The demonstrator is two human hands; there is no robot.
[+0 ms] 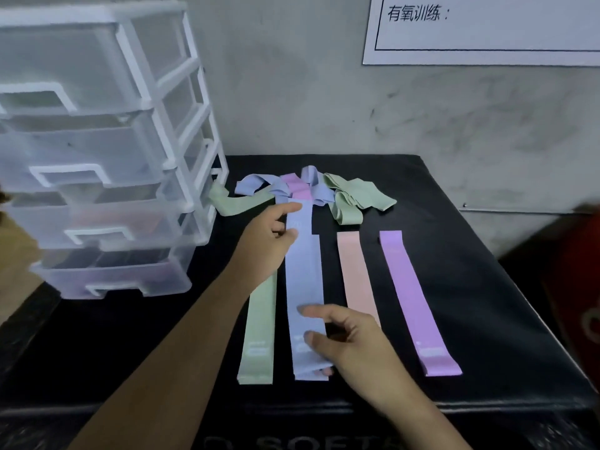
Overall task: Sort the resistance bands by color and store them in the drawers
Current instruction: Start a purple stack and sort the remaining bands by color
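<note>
Four flat bands lie side by side on the black surface point(454, 222): a green band point(259, 329), a blue band point(305, 280), a pink band point(355, 274) and a purple band point(412, 297). My left hand point(269, 241) pinches the blue band's far end between thumb and fingers. My right hand point(350, 345) grips its near end, fingers tucked under it. Behind them sits a tangled pile point(305, 191) of blue, pink-purple and green bands. A clear plastic drawer unit point(97, 151) with white frame stands at the left, its drawers partly pulled out.
A grey wall rises behind the surface, with a white printed sign point(487, 27) at the upper right. Something red point(584, 271) stands beyond the surface's right edge. The lower drawers hold faint pink and purple shapes.
</note>
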